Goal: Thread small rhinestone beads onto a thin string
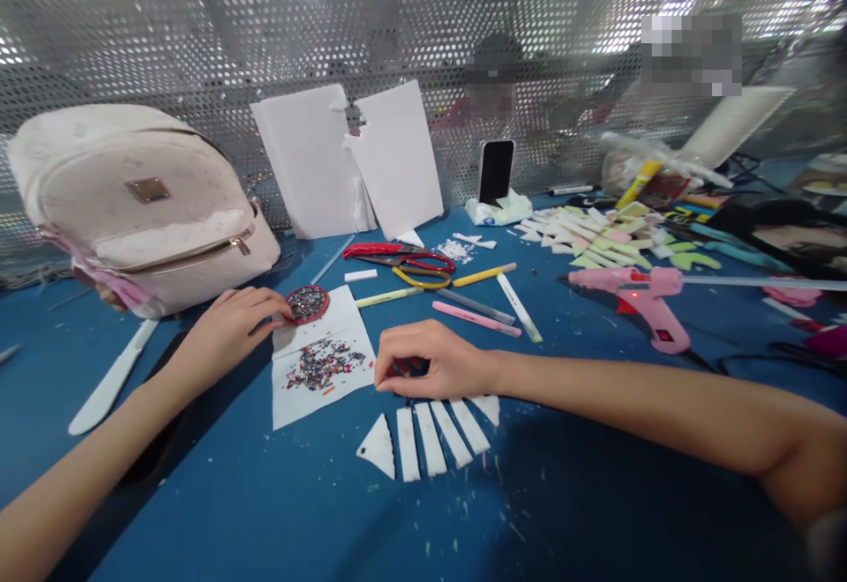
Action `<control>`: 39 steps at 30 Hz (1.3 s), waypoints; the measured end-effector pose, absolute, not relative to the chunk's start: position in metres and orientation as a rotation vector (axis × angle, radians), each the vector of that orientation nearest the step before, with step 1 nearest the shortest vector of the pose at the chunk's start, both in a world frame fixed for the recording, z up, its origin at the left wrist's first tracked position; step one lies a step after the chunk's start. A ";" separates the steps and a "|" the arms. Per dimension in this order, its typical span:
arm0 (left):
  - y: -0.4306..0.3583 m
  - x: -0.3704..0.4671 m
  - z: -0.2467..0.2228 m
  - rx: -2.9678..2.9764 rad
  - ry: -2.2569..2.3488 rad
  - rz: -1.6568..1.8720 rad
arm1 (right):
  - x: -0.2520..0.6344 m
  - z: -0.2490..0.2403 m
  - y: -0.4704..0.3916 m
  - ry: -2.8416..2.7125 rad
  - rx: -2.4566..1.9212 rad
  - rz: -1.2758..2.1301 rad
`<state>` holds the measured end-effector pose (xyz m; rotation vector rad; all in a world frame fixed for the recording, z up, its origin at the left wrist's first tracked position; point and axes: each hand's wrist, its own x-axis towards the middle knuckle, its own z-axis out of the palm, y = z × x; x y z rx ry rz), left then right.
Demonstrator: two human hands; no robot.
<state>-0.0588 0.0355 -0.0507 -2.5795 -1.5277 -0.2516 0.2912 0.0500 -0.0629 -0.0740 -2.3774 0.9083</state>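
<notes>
My left hand (231, 331) has its thumb and fingertips closed on the edge of a small round red-rimmed dish (308, 304) full of multicoloured beads or sequins. Under and below the dish lies a white sheet of paper (291, 407) with a loose pile of the same tiny pieces (324, 364). My right hand (433, 360) is curled into a pinch beside the sheet's right edge; anything between its fingertips is too small to make out. Just below it are several white strips (431, 439) in a row and a white triangular piece (378, 448) with a dark dot.
Markers (476, 319), red-handled scissors (397, 256) and yellow-handled scissors (423, 280) lie beyond my hands. A pink glue gun (635, 291) with a corded base rests at right, near heaped foam strips (588, 234). A backpack (146, 203), white boards (397, 159) and a phone (496, 172) stand behind.
</notes>
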 end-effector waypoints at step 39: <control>0.097 -0.054 -0.008 -3.150 -1.557 0.266 | 0.293 -0.062 0.050 -2.385 -0.058 0.905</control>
